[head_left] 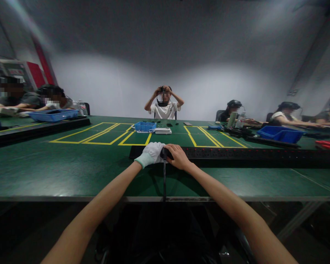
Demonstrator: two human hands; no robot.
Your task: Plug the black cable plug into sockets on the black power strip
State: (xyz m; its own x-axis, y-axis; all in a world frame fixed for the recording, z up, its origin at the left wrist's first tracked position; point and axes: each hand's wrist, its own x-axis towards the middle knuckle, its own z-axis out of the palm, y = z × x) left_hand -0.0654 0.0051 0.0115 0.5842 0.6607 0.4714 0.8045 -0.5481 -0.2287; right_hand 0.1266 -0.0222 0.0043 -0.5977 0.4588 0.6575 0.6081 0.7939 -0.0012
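A long black power strip (231, 153) with red lights lies across the green table in front of me. My left hand (151, 152), in a white glove with a mint cuff, is closed over the strip near its left end. Bare, my right hand (178, 156) curls its fingers round a black plug (164, 154) at the strip, right beside the glove. From between both hands a black cable (164, 179) runs down towards me over the table's front edge. My fingers hide most of the plug and the part of the strip under them.
Beyond my hands, yellow tape (99, 142) marks the green table (57, 176). A blue basket (145, 127) and a white power strip (163, 131) sit farther back. Blue trays stand left (55, 115) and right (280, 134). One person (165, 110) sits opposite, others at both sides.
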